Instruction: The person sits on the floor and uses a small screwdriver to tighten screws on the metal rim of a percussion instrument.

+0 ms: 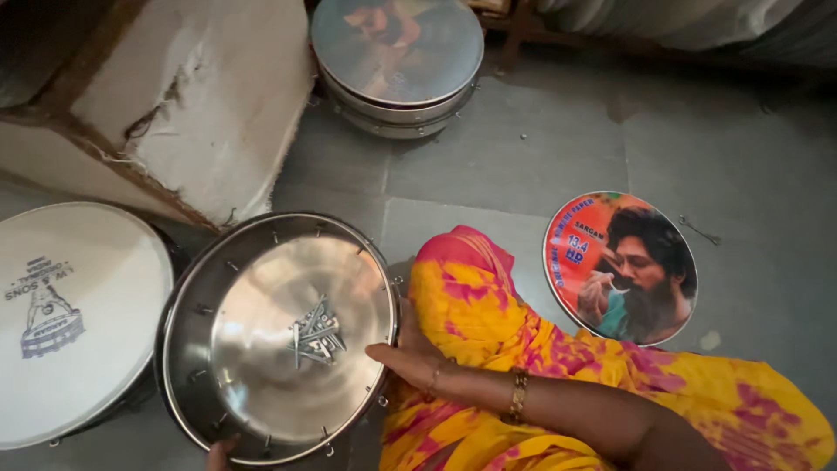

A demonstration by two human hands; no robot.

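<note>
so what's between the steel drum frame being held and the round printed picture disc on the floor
In the head view, the person's knee, draped in yellow and pink cloth, lies between the steel drum frame and the printed disc; beyond the knee is bare grey floor.

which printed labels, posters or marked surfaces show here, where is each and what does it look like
Round printed drum skin: flat on the grey floor at right, red rim, a person pictured in the middle.
Dark printed emblem: on the white drum head at left, small and greyish.
Emblem seen from behind: centre of the translucent skin in the shiny metal drum frame held by both hands.
Printed picture: top of the stacked round drums, faded, glossy.
</note>
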